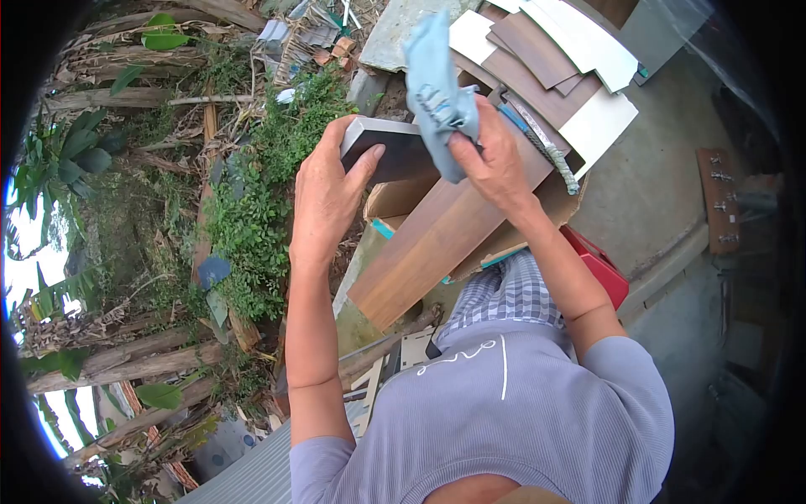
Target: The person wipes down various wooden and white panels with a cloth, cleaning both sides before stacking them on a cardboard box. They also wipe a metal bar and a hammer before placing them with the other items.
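My left hand (pixel 326 185) grips the left end of a dark flat piece with a pale edge (pixel 395 153), the thumb lying on its dark face. In my right hand (pixel 495 160) is a light blue cloth (pixel 437 92), pinched between thumb and fingers. The cloth hangs over the right end of the dark piece and hides that end. Below both hands, a long brown wood-look plank (pixel 437 239) lies slanted across an open cardboard box (pixel 550 210).
Brown and white boards (pixel 546 50) are stacked beyond the box, near a twisted cord (pixel 558 160). A red object (pixel 598 267) sits right of my lap. Green plants (pixel 260 202) and dry trunks fill the left. A brown strip with metal fittings (pixel 718 202) lies far right.
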`<state>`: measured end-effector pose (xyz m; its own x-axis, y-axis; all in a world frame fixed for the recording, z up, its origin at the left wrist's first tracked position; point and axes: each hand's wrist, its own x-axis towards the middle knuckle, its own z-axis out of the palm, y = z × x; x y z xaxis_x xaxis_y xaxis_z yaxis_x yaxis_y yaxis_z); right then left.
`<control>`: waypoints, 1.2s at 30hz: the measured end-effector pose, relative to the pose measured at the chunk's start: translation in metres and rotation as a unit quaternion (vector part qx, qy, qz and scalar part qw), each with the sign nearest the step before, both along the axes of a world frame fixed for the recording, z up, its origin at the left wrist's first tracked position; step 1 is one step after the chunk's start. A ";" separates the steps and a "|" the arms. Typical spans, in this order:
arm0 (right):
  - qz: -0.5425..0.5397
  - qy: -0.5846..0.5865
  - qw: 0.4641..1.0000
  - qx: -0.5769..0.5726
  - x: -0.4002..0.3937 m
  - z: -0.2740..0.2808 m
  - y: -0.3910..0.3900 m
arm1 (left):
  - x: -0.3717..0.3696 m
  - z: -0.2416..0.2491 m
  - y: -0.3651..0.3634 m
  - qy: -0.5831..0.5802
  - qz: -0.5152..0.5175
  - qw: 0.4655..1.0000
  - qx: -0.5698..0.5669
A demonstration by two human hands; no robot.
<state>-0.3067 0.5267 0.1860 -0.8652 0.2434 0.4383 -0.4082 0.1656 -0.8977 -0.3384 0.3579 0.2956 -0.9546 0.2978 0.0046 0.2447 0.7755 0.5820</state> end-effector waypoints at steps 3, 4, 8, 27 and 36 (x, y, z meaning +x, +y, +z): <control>0.035 0.129 0.990 0.041 -0.007 0.031 -0.026 | 0.004 -0.003 0.015 0.063 0.039 0.997 -0.039; 0.028 0.126 0.991 0.041 -0.009 0.025 -0.028 | 0.005 -0.007 0.016 0.084 0.043 0.994 -0.047; -0.046 0.073 0.993 0.082 -0.014 -0.040 -0.034 | 0.006 -0.019 0.017 0.149 0.064 0.984 -0.071; -0.114 -0.390 0.909 0.094 0.018 -0.367 0.054 | 0.019 -0.024 0.011 0.228 0.032 0.972 -0.046; -0.063 -0.311 0.948 0.028 0.016 -0.262 0.081 | 0.030 -0.036 -0.020 0.377 -0.153 0.912 -0.055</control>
<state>-0.2908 0.6079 -0.0759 -0.9261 0.3533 -0.1326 0.2239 0.2317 -0.9467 -0.3084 0.3383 0.2596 -0.5640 0.5880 0.5798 0.7580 0.6472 0.0811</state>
